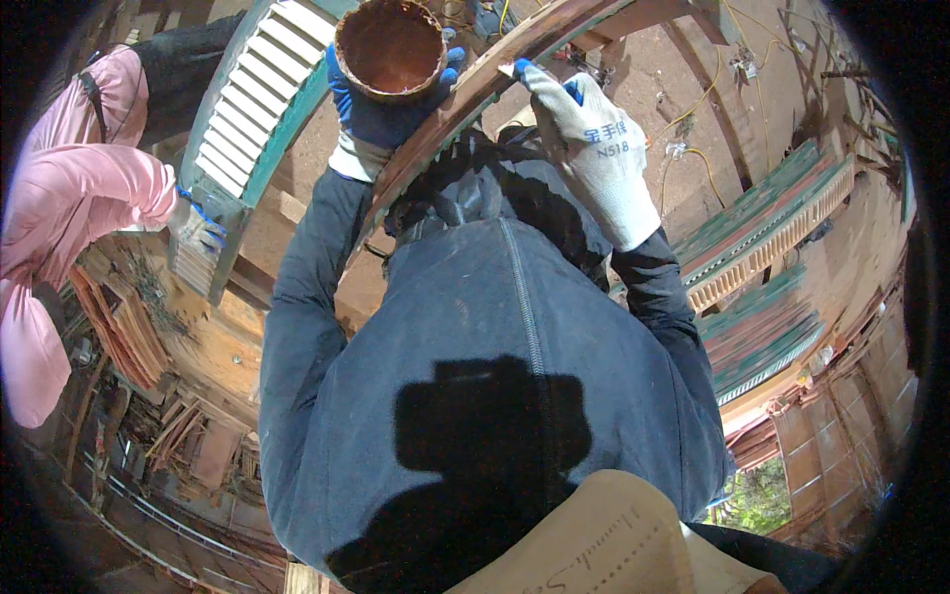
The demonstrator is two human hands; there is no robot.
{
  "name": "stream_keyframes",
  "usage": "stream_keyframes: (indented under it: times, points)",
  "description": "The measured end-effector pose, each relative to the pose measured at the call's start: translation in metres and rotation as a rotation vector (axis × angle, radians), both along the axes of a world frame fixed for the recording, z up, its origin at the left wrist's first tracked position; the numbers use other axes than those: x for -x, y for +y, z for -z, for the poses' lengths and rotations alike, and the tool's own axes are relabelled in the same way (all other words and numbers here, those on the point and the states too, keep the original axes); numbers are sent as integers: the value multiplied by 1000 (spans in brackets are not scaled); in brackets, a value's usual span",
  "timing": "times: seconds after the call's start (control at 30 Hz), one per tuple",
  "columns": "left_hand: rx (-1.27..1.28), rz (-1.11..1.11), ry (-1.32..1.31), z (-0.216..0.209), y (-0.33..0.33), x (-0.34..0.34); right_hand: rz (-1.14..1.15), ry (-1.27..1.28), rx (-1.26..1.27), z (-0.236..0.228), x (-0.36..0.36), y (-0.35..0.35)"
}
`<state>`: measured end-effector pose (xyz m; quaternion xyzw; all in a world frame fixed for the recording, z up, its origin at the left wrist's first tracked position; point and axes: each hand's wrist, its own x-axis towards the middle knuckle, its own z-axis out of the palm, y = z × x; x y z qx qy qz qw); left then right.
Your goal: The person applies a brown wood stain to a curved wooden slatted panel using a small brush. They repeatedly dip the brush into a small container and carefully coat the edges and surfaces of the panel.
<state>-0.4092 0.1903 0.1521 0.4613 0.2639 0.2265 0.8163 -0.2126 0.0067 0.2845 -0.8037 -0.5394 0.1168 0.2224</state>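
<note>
My left hand (388,121), in a white glove with a blue palm, grips a round brown pot (392,48) from beneath. The pot has a rough, crusted rim, and reddish-brown stuff coats its inside. Beside it, a long wooden plank (421,148) with a greenish lower edge slants up to the right, close against my left hand. At the plank's edge my right hand (592,144), in a matching glove, has its fingers closed. A small pale tip shows at those fingers, too small to name.
To the left stands a green-framed louvered shutter (259,94), with another person's gloved hand (198,226) on it. Several green slatted panels (762,223) are stacked at the right. Yellow cables (705,94) run over the ground; scrap wood (203,450) lies lower left.
</note>
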Motion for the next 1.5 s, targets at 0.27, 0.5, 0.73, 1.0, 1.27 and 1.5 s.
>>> stream_keyframes:
  times: [0.27,0.5,0.73,1.0,1.27,1.5]
  points:
    - [375,112,-287,-27,-4,-14,59,-12,-196,25,7,-6]
    - [627,140,-360,-24,3,-10,97,66,-128,38,32,-14]
    - [1167,49,-710,-25,-3,-13,189,131,-180,14,27,-6]
    - [861,188,-601,-16,-1,-9,153,69,-107,20,39,-11]
    - [276,-61,-43,15,7,8,135,-64,-87,46,41,-13]
    - [456,-98,-175,11,12,2,222,60,-129,5,27,-3]
